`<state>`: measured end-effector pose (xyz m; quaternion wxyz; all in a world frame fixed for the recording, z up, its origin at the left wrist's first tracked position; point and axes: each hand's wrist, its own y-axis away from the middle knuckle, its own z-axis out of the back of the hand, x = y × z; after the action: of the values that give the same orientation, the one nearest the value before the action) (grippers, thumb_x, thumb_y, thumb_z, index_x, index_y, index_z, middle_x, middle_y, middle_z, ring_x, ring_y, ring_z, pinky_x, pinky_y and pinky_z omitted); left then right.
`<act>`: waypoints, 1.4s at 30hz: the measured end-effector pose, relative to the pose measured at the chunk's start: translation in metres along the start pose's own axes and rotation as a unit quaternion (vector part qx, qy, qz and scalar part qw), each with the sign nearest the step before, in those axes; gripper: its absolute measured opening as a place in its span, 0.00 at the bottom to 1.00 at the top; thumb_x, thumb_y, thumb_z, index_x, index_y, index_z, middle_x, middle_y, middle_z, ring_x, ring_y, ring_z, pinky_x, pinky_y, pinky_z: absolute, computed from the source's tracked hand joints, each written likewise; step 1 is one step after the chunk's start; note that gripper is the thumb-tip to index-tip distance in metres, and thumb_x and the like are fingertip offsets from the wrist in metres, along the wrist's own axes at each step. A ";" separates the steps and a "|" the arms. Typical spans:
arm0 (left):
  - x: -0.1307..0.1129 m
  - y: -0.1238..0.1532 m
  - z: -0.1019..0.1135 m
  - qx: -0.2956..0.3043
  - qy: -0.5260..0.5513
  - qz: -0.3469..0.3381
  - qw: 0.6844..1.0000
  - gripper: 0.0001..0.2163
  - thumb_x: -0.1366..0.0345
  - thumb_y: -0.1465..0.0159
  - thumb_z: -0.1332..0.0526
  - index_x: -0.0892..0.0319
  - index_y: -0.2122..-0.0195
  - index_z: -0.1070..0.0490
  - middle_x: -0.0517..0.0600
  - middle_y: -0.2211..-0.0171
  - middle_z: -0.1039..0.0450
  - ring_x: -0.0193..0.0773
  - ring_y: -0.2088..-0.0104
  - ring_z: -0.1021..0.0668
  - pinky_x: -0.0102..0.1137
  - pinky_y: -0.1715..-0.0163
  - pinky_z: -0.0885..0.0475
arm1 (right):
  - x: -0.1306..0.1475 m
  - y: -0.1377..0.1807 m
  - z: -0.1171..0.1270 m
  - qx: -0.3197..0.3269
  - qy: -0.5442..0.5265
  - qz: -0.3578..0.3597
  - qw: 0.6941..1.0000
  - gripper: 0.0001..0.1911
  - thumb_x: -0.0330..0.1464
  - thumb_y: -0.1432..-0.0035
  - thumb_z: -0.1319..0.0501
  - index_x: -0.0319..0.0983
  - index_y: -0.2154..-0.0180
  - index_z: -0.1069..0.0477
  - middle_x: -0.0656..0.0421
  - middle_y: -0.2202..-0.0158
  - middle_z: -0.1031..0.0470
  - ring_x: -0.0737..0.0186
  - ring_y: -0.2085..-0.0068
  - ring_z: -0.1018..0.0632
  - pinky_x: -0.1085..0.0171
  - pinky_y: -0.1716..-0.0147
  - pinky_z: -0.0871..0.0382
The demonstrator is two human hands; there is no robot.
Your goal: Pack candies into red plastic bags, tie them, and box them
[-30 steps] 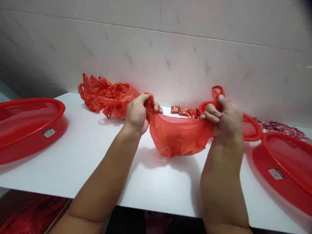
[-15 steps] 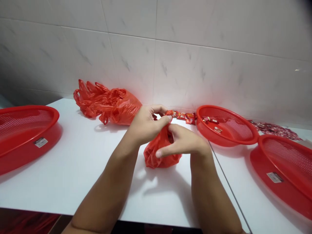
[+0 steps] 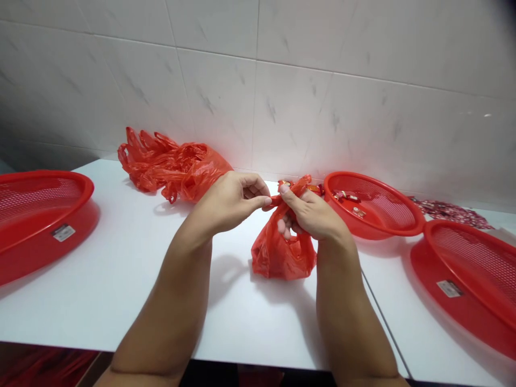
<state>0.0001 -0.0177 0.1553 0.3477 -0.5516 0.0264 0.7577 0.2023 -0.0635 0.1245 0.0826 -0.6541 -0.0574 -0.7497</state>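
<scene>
A red plastic bag (image 3: 278, 258) rests on the white table in front of me, bulging at the bottom and gathered at the top. My left hand (image 3: 237, 201) pinches a twisted end of the bag between thumb and fingertips, pulled out to the left. The bag's upper part is gripped by my right hand (image 3: 308, 212), its thumb on top and a tuft of red plastic sticking up beyond it. An opening shows below the right fingers. What lies inside the bag is hidden.
A heap of red plastic bags (image 3: 173, 166) lies at the back left. Small red packets (image 3: 285, 184) lie by the wall. One red basket (image 3: 374, 226) holds several small packets. Other red baskets stand at far left (image 3: 80, 215) and right (image 3: 475, 301). Patterned red pieces (image 3: 451, 211) lie behind.
My hands have drawn apart, the left pulling a bag end leftward. The right hand has closed around the bag's top, and the bag has shifted slightly right.
</scene>
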 end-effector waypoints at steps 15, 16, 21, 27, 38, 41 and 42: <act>0.009 -0.003 -0.003 0.098 0.026 -0.028 0.994 0.28 0.70 0.50 0.24 0.52 0.46 0.20 0.48 0.70 0.20 0.43 0.71 0.17 0.32 0.71 0.24 | 0.009 0.017 0.007 0.011 0.174 0.184 0.967 0.12 0.27 0.38 0.36 0.47 0.62 0.14 0.59 0.62 0.15 0.57 0.56 0.16 0.57 0.54 0.22; 0.011 -0.004 -0.003 0.102 0.010 -0.030 0.994 0.26 0.70 0.49 0.25 0.52 0.47 0.20 0.47 0.71 0.21 0.42 0.72 0.18 0.31 0.73 0.25 | 0.008 0.017 0.006 -0.019 0.208 0.187 0.960 0.16 0.24 0.39 0.38 0.48 0.63 0.14 0.60 0.62 0.14 0.56 0.56 0.16 0.57 0.54 0.22; 0.010 -0.004 0.000 0.112 -0.003 0.012 0.994 0.27 0.67 0.44 0.26 0.52 0.41 0.22 0.47 0.72 0.22 0.40 0.73 0.20 0.30 0.74 0.29 | 0.003 0.010 0.002 -0.162 0.324 0.234 0.902 0.24 0.17 0.46 0.43 0.47 0.67 0.14 0.60 0.57 0.14 0.53 0.53 0.16 0.53 0.50 0.22; 0.003 -0.004 0.000 -0.001 0.099 0.072 0.993 0.17 0.57 0.36 0.29 0.55 0.47 0.19 0.52 0.66 0.19 0.41 0.69 0.18 0.36 0.65 0.24 | 0.003 0.005 -0.003 -0.168 0.328 0.323 0.872 0.22 0.20 0.38 0.41 0.50 0.58 0.14 0.60 0.45 0.17 0.53 0.46 0.17 0.52 0.47 0.21; 0.013 -0.006 0.006 -0.088 0.019 0.042 0.995 0.06 0.63 0.44 0.25 0.58 0.67 0.15 0.53 0.73 0.18 0.40 0.73 0.20 0.31 0.73 0.27 | 0.008 0.008 -0.012 -0.104 0.269 0.308 0.906 0.15 0.42 0.25 0.41 0.46 0.60 0.17 0.58 0.46 0.19 0.57 0.48 0.18 0.57 0.46 0.24; 0.020 -0.007 0.008 -0.089 -0.011 0.043 0.995 0.04 0.67 0.48 0.25 0.56 0.74 0.18 0.50 0.76 0.20 0.39 0.76 0.22 0.29 0.78 0.32 | 0.011 0.011 -0.011 -0.128 0.245 0.273 0.922 0.20 0.47 0.25 0.44 0.46 0.60 0.16 0.57 0.49 0.17 0.56 0.48 0.18 0.58 0.47 0.26; 0.022 -0.007 0.011 -0.091 -0.020 0.049 0.995 0.05 0.69 0.49 0.25 0.56 0.76 0.19 0.49 0.77 0.21 0.38 0.77 0.23 0.29 0.79 0.34 | 0.010 0.012 -0.008 -0.152 0.239 0.258 0.924 0.21 0.48 0.25 0.44 0.46 0.60 0.16 0.56 0.51 0.17 0.56 0.49 0.18 0.58 0.48 0.26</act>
<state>-0.0079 0.0032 0.1431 0.2595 -0.5640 -0.0224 0.7836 0.1955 -0.0772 0.1334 0.1846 -0.4527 0.2494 -0.8359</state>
